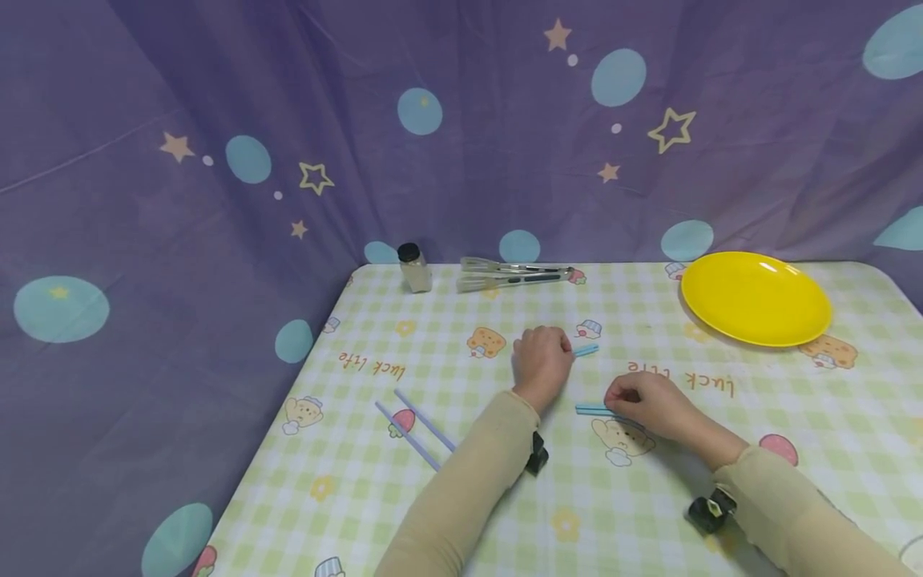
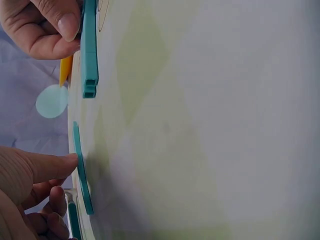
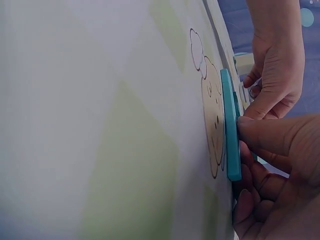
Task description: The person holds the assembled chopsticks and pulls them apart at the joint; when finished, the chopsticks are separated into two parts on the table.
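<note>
Two narrow teal strips that look like bag clips lie on the checked tablecloth. My left hand (image 1: 544, 361) is at the farther bag clip (image 1: 586, 351), its thumb and fingers pinching the strip in the left wrist view. Nearer to me, my right hand (image 1: 652, 401) pinches the second bag clip (image 1: 591, 409) by its right part. In the right wrist view this bag clip (image 3: 231, 135) lies low along the cloth, thumb on its side and fingers curled beneath. Its hollow square end shows in the left wrist view. The left hand covers much of the farther clip in the head view.
Two lilac chopsticks (image 1: 408, 437) lie left of my left forearm, partly hidden by it. At the back stand a black-lidded shaker jar (image 1: 416, 274) and metal tongs (image 1: 513, 277). A yellow plate (image 1: 757, 300) is at the back right. A purple curtain (image 1: 469, 160) borders the table.
</note>
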`<state>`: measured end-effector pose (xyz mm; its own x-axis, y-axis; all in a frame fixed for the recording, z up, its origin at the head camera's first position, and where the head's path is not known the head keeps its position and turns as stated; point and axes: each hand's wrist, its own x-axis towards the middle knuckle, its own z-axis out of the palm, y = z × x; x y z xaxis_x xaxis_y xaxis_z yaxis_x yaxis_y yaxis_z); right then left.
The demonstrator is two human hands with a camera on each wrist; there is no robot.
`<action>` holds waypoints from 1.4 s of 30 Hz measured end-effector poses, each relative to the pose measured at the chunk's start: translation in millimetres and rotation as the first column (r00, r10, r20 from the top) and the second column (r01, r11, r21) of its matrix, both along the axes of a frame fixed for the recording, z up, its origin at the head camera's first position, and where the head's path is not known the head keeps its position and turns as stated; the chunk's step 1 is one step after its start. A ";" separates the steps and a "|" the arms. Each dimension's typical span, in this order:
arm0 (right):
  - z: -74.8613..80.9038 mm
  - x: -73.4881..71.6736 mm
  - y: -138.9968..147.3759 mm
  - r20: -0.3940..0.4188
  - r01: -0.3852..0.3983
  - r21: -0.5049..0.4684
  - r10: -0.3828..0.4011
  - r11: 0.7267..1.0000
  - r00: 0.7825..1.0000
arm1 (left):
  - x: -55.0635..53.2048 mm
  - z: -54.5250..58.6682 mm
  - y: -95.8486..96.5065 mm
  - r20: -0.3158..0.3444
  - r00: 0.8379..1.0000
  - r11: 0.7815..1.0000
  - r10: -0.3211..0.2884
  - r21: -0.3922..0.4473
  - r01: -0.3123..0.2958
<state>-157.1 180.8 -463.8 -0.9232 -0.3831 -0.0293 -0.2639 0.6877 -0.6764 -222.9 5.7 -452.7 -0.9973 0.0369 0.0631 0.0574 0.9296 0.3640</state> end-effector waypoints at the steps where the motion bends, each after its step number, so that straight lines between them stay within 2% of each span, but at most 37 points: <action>1: 0.1 -0.2 0.1 -0.002 -0.001 -0.001 0.001 1.000 1.000 | -0.5 0.0 -0.1 -0.002 1.000 1.000 -0.001 0.000 0.001; 13: -0.5 0.0 0.6 -0.023 -0.020 0.000 0.020 1.000 1.000 | -3.7 0.4 1.0 0.000 1.000 1.000 -0.009 -0.010 0.009; 20: -1.7 -0.5 0.6 -0.017 -0.021 0.000 0.021 1.000 1.000 | -2.9 4.1 1.1 0.013 1.000 1.000 -0.003 0.023 0.002; 28: 0.8 -0.4 0.4 -0.019 -0.007 0.005 0.007 1.000 1.000 | 1.6 10.7 -16.9 -0.010 1.000 0.996 -0.020 0.082 0.020; 35: 5.6 0.1 -3.3 -0.008 0.029 0.014 -0.029 0.999 1.000 | 9.8 18.5 -46.9 0.031 0.995 0.985 -0.090 0.153 0.084; 39: 11.3 0.9 -8.1 -0.017 0.055 0.001 -0.055 0.998 0.998 | 16.0 22.4 -64.2 0.065 0.984 0.968 -0.168 0.200 0.152; 42: 16.8 1.8 -14.6 -0.026 0.064 -0.022 -0.065 0.998 0.998 | 21.3 23.7 -79.1 0.063 0.973 0.954 -0.224 0.220 0.205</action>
